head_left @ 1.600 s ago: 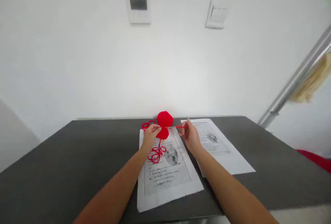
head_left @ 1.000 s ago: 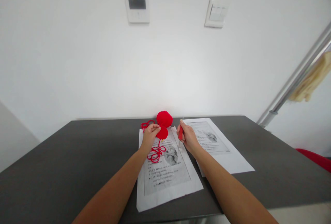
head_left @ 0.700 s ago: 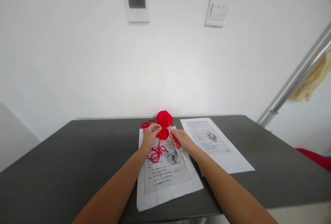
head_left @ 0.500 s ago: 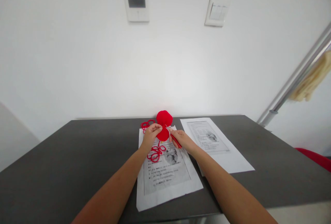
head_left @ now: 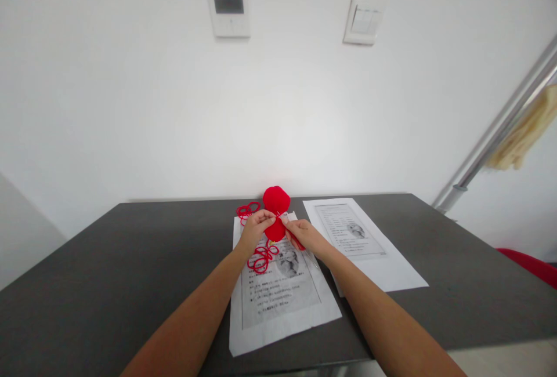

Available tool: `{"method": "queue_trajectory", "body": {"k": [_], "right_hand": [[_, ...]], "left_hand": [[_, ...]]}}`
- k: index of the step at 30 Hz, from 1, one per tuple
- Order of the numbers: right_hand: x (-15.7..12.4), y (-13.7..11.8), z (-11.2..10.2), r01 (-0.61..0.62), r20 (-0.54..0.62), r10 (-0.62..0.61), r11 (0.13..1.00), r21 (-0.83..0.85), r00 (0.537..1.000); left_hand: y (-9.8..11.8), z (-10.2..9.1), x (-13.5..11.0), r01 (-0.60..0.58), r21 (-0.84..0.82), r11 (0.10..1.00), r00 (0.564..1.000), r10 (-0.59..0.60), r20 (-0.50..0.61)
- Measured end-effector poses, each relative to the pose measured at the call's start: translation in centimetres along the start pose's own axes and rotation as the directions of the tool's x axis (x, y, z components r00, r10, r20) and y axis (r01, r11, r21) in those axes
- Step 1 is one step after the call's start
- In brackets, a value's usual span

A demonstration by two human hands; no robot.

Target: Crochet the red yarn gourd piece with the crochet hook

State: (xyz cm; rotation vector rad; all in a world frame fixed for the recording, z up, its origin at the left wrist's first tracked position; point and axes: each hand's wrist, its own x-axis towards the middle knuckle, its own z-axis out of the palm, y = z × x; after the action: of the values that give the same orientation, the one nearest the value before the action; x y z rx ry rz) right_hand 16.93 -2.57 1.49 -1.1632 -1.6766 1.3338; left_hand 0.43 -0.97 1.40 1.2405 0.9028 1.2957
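My left hand (head_left: 256,229) pinches a small red crocheted piece (head_left: 275,231) over a printed sheet (head_left: 278,290). My right hand (head_left: 302,233) is closed on a red-handled crochet hook (head_left: 296,242), its metal tip against the piece. Behind them a red ball of yarn (head_left: 275,199) rests on the dark table (head_left: 108,272). Loose red yarn loops (head_left: 260,259) lie on the sheet below my left hand, and more loops (head_left: 246,210) lie left of the ball.
A second printed sheet (head_left: 365,243) lies to the right. On the white wall hang a small panel (head_left: 228,10) and a light switch (head_left: 361,20). A slanted metal pole (head_left: 500,133) with a beige cloth (head_left: 522,139) stands at the right; something red (head_left: 531,267) lies beyond the table's right edge.
My right hand, holding the hook, swung it round and moved left until its tip met the red piece. My left hand stayed on the piece.
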Motion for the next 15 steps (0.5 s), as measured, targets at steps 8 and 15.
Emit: {"method": "queue_trajectory", "body": {"k": [8,15], "right_hand": [[-0.25,0.12,-0.24,0.136,-0.198,-0.226,0.912,-0.386,0.954],[-0.46,-0.23,0.02,0.107,-0.054,-0.126,0.955,-0.278,0.991]], "left_hand": [[-0.47,0.02,0.17,0.022,0.073,0.997,0.997,-0.027,0.068],[-0.85,-0.26,0.44,-0.043,0.201,0.979,0.996,0.026,0.087]]}}
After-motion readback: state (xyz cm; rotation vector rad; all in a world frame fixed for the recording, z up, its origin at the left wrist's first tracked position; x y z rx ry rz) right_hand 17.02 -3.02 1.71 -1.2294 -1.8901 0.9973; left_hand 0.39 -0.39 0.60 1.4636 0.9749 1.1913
